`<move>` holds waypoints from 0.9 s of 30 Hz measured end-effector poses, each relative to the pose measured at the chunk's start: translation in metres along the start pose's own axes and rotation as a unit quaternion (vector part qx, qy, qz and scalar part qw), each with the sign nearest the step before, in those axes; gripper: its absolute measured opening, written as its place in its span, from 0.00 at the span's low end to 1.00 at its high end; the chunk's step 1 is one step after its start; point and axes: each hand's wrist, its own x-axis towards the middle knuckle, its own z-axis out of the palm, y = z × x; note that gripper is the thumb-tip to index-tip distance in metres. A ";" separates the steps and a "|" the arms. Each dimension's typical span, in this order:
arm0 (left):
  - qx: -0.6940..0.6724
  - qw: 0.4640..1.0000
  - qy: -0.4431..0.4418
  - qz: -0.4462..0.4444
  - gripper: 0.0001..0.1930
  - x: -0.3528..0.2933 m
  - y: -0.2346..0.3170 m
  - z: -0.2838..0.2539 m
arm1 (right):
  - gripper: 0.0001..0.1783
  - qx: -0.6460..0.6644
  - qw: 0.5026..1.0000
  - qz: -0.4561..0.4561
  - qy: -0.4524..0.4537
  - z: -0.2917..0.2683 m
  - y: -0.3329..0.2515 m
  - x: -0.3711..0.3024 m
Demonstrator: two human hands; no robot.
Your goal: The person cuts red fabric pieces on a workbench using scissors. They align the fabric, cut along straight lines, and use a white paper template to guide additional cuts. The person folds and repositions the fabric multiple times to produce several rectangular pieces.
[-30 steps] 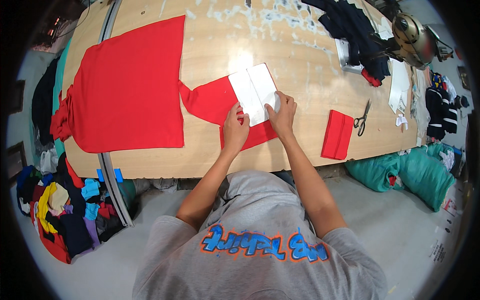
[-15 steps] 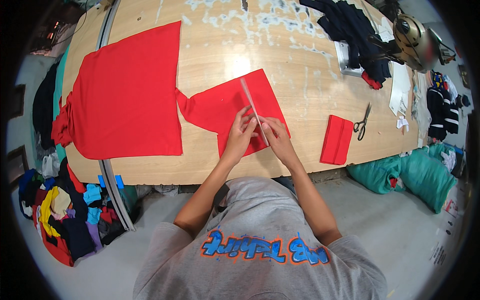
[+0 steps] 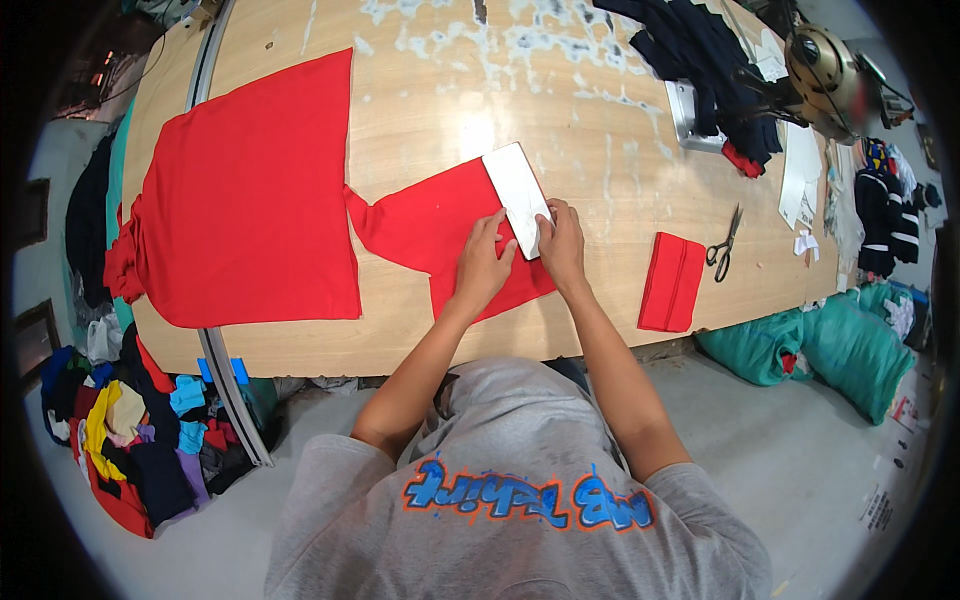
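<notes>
A white rectangular card template [image 3: 513, 180] lies on a red fabric piece [image 3: 430, 215], along that piece's right edge. My left hand [image 3: 485, 262] rests on the red fabric, its fingers apart and their tips beside the card's lower left edge. At the card's lower right edge, my right hand [image 3: 564, 250] has its thumb on the card and its fingers bent by the fabric's edge; their undersides are hidden. A large red garment piece [image 3: 250, 200] is spread flat to the left, near the narrow end of the smaller piece.
A folded red fabric stack [image 3: 671, 282] and black scissors [image 3: 726, 245] lie to the right. Dark clothing [image 3: 690, 60] and a machine head [image 3: 825, 80] stand at the far right. A metal rail [image 3: 228, 390] crosses the table's left side; piled clothes [image 3: 150, 440] lie below.
The white card went from upright, edge-on between my hands, to flat on the red fabric. My right hand moved up to its right edge, and my left hand loosened from it.
</notes>
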 end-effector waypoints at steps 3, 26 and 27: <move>0.056 0.997 0.021 0.043 0.35 -0.007 -0.010 0.011 | 0.18 -0.070 0.997 0.034 -0.002 -0.006 -0.025 -0.007; 0.008 0.984 0.049 -0.173 0.12 0.019 0.028 0.012 | 0.23 -0.027 1.000 0.002 0.004 -0.011 -0.016 -0.007; -0.003 0.984 0.053 -0.169 0.12 0.019 0.026 0.011 | 0.22 -0.028 1.000 0.002 -0.003 -0.015 -0.021 -0.007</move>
